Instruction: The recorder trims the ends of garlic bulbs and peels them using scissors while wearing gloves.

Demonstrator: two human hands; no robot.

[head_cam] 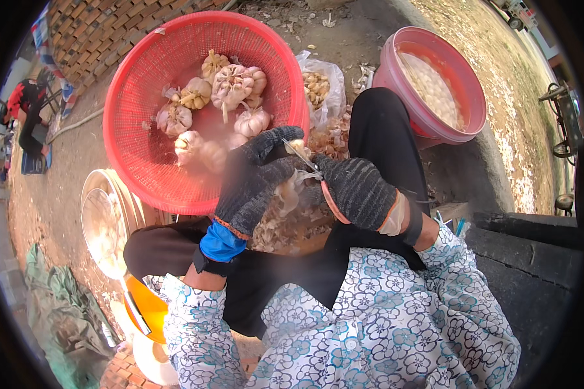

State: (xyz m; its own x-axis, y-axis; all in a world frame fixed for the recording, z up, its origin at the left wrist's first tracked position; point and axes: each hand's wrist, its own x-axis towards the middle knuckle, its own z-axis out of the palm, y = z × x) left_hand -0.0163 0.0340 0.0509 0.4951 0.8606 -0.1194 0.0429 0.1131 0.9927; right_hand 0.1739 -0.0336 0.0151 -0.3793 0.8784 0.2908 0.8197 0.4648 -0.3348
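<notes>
My left hand (253,185), in a dark knitted glove with a blue cuff, grips a partly peeled piece of garlic (299,147). My right hand (362,192), gloved alike, is closed around a small cutting tool (335,203) with an orange-pink handle. Its thin metal blade lies against the garlic; whether it is a knife or scissors is unclear. Papery garlic skin (288,195) hangs below my fingers. Just beyond my left hand, several whole garlic bulbs (232,87) lie in a red plastic mesh basket (141,102).
A pink bucket (389,73) at right holds peeled cloves (430,90) in liquid. Between bucket and basket sits a clear plastic bag (335,80) of cloves. Loose skins (292,233) lie between my knees. At left stand white buckets (90,185) with a strainer (100,219); a person (27,112) sits farther off.
</notes>
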